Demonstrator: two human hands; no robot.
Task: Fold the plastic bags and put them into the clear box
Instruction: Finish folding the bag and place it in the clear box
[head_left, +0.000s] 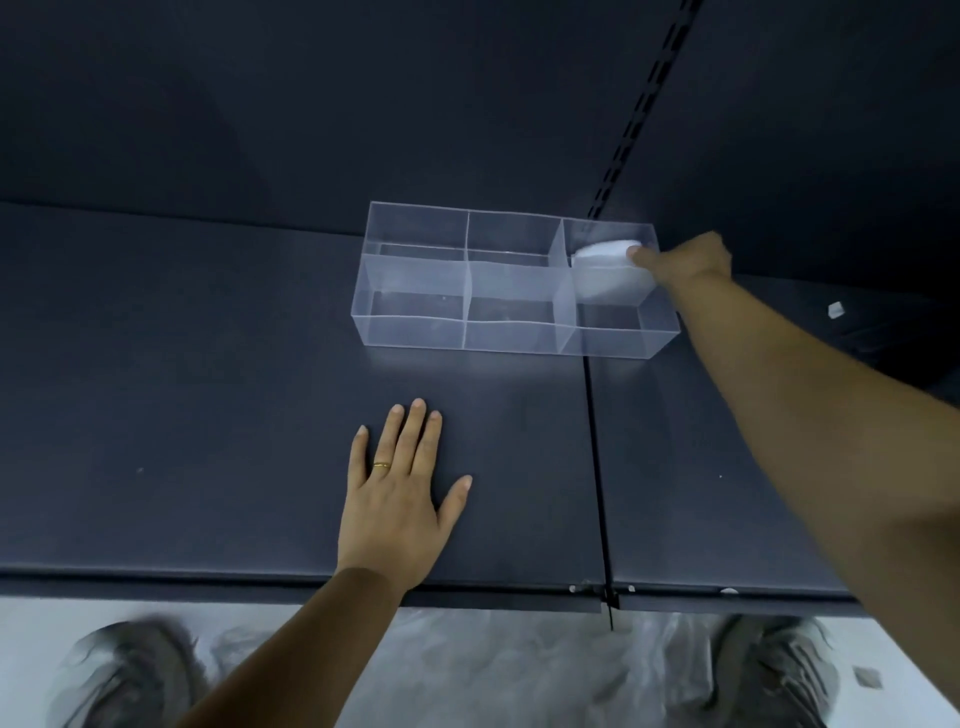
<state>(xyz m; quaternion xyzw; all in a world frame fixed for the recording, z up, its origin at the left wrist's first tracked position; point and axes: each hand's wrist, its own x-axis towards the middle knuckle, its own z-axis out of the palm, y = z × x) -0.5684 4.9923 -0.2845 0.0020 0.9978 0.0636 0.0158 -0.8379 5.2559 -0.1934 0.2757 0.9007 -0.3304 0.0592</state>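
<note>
A clear box with several compartments stands on a dark shelf. My right hand reaches over the box's right end and holds a folded white plastic bag in the back right compartment; its fingers are partly hidden behind the clear wall. A paler white shape below the bag looks like more folded plastic or its reflection. My left hand lies flat on the shelf in front of the box, fingers straight, a gold ring on one finger.
A seam splits the shelf into two panels. A small white scrap lies on the right panel. Crumpled clear plastic bags lie on the floor below the shelf edge, between my two shoes.
</note>
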